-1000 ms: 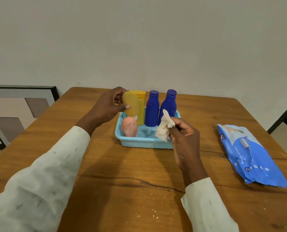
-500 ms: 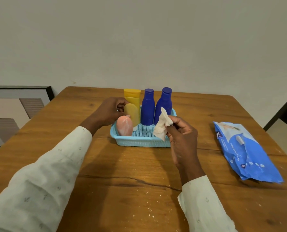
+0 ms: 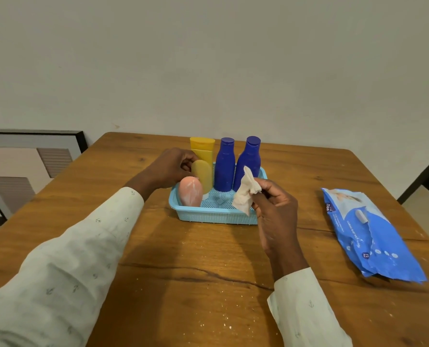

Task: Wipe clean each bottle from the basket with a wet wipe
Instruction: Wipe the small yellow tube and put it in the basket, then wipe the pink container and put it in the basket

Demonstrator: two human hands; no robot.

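A light blue basket (image 3: 216, 216) stands on the wooden table. Inside it are a pink bottle (image 3: 190, 192), a small mustard-yellow bottle (image 3: 204, 175), a taller yellow bottle (image 3: 202, 149) and two dark blue bottles (image 3: 224, 165) (image 3: 248, 162). My left hand (image 3: 169, 167) is at the basket's left side, fingers curled on the top of the small mustard bottle, which stands in the basket. My right hand (image 3: 274, 211) is in front of the basket's right end and pinches a crumpled white wet wipe (image 3: 246, 192).
A blue pack of wet wipes (image 3: 366, 231) lies on the table to the right. The wooden table (image 3: 183, 271) has a long crack across its front part. A framed panel (image 3: 33, 156) leans against the wall at the left.
My left hand has lowered the small mustard bottle from above the basket down into it, beside the pink bottle. My right hand has kept the wipe in about the same place.
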